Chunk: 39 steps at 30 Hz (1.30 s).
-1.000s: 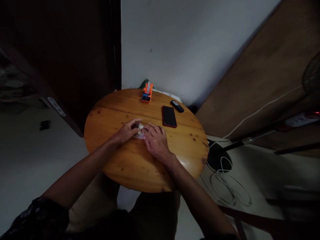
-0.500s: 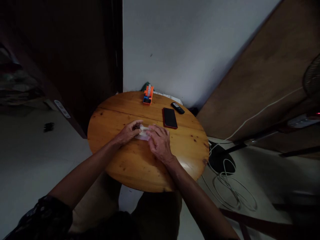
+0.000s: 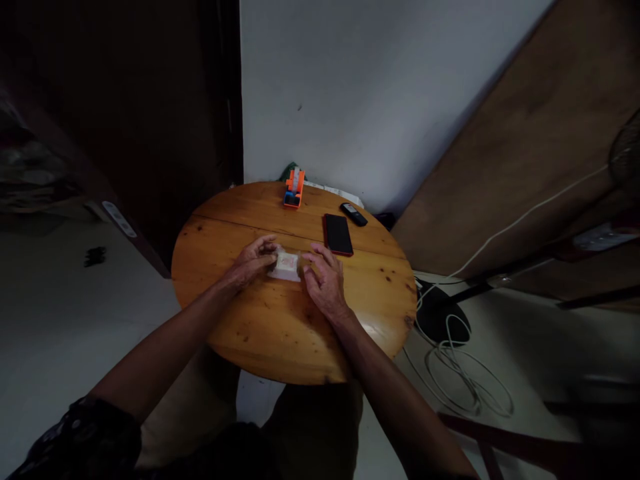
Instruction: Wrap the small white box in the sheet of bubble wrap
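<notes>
A small whitish box-shaped packet [image 3: 287, 266], seemingly in clear wrapping, lies on the round wooden table [image 3: 280, 327] between my hands. At its left end, my left hand [image 3: 254, 260] has the fingertips and thumb against the wrapping, with the fingers apart. On the other side, my right hand [image 3: 325, 279] is spread with bent fingers, its fingertips close to the packet's right end. Whether those fingertips touch the wrapping I cannot tell. A faint reddish mark shows on the packet's top face.
Beyond my right hand lie a dark phone with a red edge [image 3: 339, 234] and a small black keypad phone [image 3: 354, 214]. An orange tape dispenser [image 3: 294, 188] stands at the table's far edge by the wall. Coiled pale cable [image 3: 463, 373] lies on the floor to the right.
My right hand has drawn back to the right off the packet, and its fingers have opened. More of the packet's top shows now. My left hand has shifted slightly left.
</notes>
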Each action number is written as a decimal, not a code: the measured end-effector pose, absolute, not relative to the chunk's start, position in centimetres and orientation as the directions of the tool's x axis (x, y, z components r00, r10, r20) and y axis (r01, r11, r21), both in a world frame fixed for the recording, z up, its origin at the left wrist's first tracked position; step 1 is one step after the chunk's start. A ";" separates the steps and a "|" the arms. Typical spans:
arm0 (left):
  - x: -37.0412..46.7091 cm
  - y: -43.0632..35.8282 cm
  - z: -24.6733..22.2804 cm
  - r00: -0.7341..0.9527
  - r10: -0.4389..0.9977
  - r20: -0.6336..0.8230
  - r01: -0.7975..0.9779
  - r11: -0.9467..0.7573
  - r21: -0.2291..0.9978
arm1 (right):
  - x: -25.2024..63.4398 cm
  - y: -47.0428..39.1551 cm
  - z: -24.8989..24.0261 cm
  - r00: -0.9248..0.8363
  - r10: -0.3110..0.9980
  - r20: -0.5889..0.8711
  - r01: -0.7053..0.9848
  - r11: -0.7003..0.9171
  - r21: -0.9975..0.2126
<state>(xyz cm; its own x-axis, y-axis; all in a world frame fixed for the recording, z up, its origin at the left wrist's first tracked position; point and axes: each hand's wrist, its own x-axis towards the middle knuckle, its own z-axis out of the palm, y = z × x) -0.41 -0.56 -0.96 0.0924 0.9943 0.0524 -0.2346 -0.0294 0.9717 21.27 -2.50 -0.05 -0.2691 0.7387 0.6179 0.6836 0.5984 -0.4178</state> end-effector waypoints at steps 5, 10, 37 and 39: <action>-0.3 -0.7 -0.7 0.034 0.998 0.049 -0.224 -0.040 0.974 | 20.8 -3.0 0.3 -0.360 0.729 0.582 0.699 0.624 -0.350; -0.1 -0.9 -0.8 0.094 0.995 0.036 -0.188 -0.018 0.982 | 20.1 -3.4 0.6 -0.474 0.738 0.481 0.719 0.639 -0.274; -0.5 -0.6 -1.0 0.037 0.998 0.060 -0.159 -0.053 0.986 | 20.0 -2.9 0.0 -0.417 0.696 0.585 0.691 0.660 -0.293; -0.4 -0.6 -1.0 0.072 0.996 0.047 -0.139 -0.037 0.990 | 19.7 -2.8 0.1 -0.435 0.706 0.559 0.697 0.657 -0.288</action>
